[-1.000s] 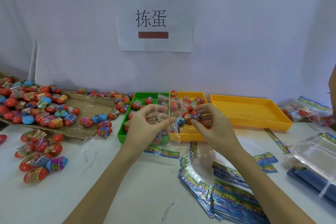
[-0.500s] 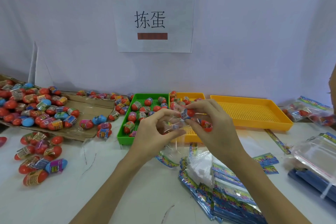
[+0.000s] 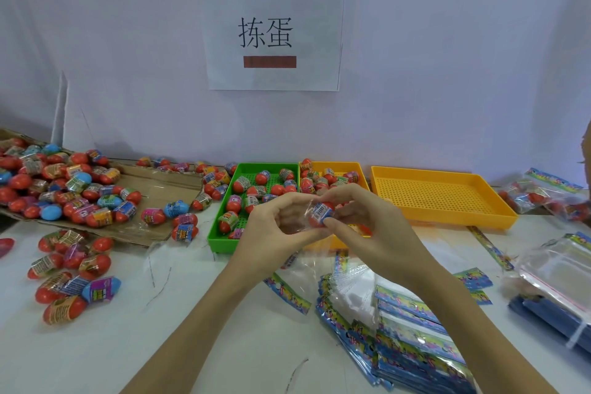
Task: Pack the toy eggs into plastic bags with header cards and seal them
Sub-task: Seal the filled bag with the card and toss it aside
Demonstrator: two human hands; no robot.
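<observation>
My left hand (image 3: 281, 227) pinches the clear bag (image 3: 295, 224) open — right hand (image 3: 361, 224) grips a toy egg (image 3: 321, 213) at its mouth, green tray (image 3: 224, 233) at ten o'clock.

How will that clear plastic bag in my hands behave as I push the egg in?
Probably floppy: the clear plastic bag crumples between the left hand and right hand. Likely slippery, given its glossy film. The toy egg may slide back out.

Red toy egg (image 3: 320, 213) with barcode label enters clear plastic bag (image 3: 295, 224).
</observation>
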